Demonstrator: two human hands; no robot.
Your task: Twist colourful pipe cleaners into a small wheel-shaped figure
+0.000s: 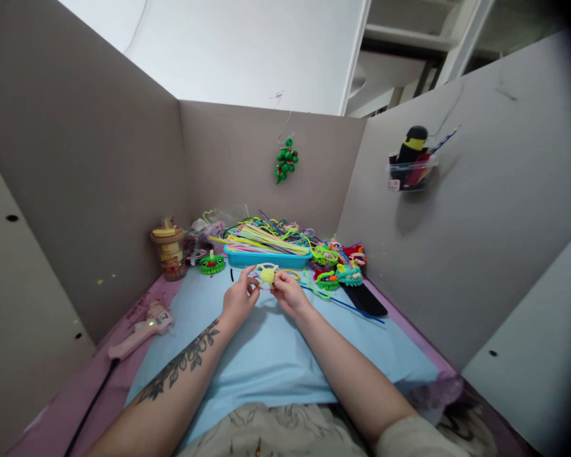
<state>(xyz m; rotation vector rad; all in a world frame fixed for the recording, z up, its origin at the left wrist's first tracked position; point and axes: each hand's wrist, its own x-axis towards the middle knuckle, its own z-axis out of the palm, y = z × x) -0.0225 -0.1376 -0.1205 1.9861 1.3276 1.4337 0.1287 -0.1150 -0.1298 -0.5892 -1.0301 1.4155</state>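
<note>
Together, our left grip [250,287] and right grip [275,283] are pinching opposite sides of the yellow piece [267,275], holding it up between them over a blue cloth [266,355]. Just beyond our grips, a blue tray [266,259] is carrying pipe cleaners [266,240]. Well to their left, a glue gun [140,333] is lying on pink cloth [52,406]; to their right, a black slab [364,299] is resting near a teal figure [349,275].

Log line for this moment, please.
left hand: at yellow piece | right hand: at same piece | glue gun: lying left, light on
</note>
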